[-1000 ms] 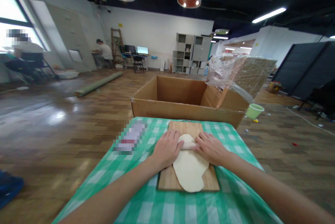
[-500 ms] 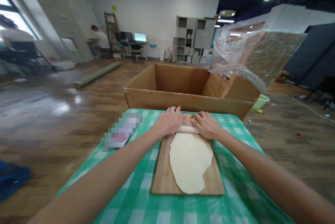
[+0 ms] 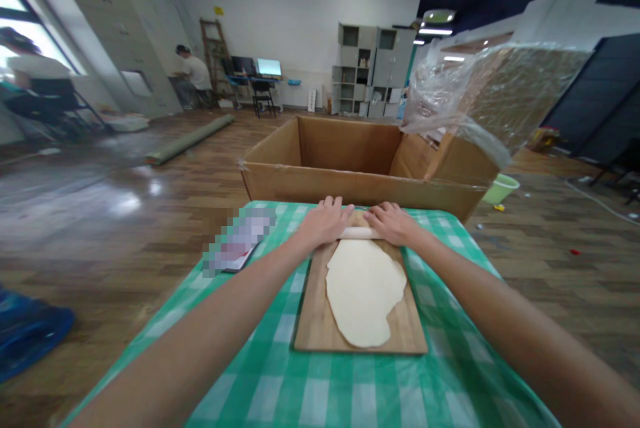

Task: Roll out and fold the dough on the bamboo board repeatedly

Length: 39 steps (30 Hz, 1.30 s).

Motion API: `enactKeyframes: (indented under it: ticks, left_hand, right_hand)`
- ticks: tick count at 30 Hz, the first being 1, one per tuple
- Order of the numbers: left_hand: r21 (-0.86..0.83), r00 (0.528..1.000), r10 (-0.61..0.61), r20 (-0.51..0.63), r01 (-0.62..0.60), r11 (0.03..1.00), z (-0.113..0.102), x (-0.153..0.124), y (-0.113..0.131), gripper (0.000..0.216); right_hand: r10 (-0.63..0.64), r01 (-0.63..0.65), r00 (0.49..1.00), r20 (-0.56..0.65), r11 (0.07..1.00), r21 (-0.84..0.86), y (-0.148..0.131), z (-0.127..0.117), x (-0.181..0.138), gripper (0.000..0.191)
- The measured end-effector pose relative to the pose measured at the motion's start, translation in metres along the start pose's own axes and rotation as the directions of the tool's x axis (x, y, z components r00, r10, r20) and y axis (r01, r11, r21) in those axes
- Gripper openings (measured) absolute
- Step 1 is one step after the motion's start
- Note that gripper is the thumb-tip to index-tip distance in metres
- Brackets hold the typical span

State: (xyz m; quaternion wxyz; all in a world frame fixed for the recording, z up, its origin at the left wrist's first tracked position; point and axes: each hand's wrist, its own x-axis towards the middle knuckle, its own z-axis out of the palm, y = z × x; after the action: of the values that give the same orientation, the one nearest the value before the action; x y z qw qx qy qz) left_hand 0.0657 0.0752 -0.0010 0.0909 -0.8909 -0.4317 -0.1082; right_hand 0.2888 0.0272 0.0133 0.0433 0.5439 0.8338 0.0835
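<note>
A flattened sheet of pale dough lies on a wooden cutting board on the green checked tablecloth. At the board's far end a pale rolling pin lies across it, just beyond the dough. My left hand rests palm down on the pin's left end, fingers stretched flat. My right hand presses on its right end the same way. Most of the pin is hidden under both hands.
A large open cardboard box stands right behind the table, with clear plastic wrap at its right side. A blurred flat item lies left of the board. A green bucket sits on the floor; people work far left.
Both hands rolled the pin away from me, from the dough's far part to the board's far end. The dough now lies spread out longer and flat.
</note>
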Motion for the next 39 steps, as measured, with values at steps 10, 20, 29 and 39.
enactKeyframes:
  ticks: [10, 20, 29, 39]
  left_hand:
    - [-0.056, 0.999, -0.054, 0.006, 0.054, 0.997, -0.030, -0.064, 0.033, 0.044]
    - [-0.057, 0.993, -0.092, 0.068, 0.096, 0.994, -0.025, -0.062, 0.033, 0.055]
    - [-0.016, 0.984, -0.139, 0.107, 0.142, 0.990, -0.003, -0.004, 0.003, 0.059]
    - [0.061, 0.977, 0.013, 0.211, -0.026, 0.998, 0.018, 0.035, -0.028, 0.043]
  right_hand:
    - [0.154, -0.137, 0.982, -0.110, 0.979, 0.149, -0.041, -0.008, -0.051, 0.051]
    - [0.137, -0.115, 0.987, -0.089, 0.970, 0.216, -0.045, -0.005, -0.046, 0.060]
    - [0.260, -0.227, 0.956, -0.137, 0.949, 0.220, -0.018, 0.006, 0.010, 0.082]
    - [0.006, -0.010, 0.999, 0.044, 0.995, 0.099, 0.007, 0.013, 0.038, 0.048]
